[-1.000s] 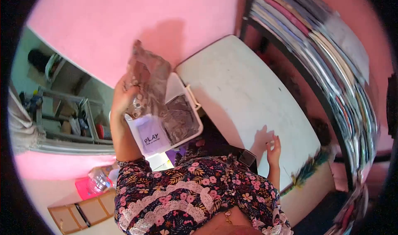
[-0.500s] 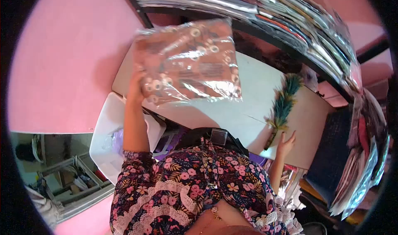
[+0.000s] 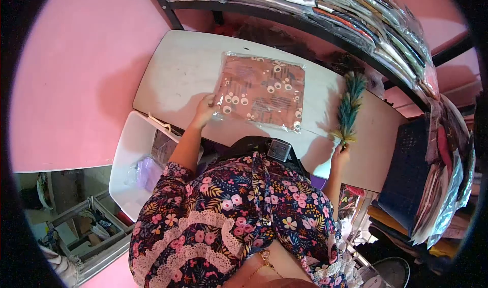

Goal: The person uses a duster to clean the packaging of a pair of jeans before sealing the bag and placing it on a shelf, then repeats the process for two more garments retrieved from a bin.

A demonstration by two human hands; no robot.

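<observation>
Bare white table point(image 3: 178, 69) lies open left of the bagged fabric point(image 3: 260, 89). The loaded shelf point(image 3: 315, 8) crowds the far edge; the feather duster point(image 3: 349, 107) blocks the right.

Glossy plastic packet point(image 3: 260, 91) (patterned cloth inside) — matt white table point(image 3: 178, 74).
</observation>
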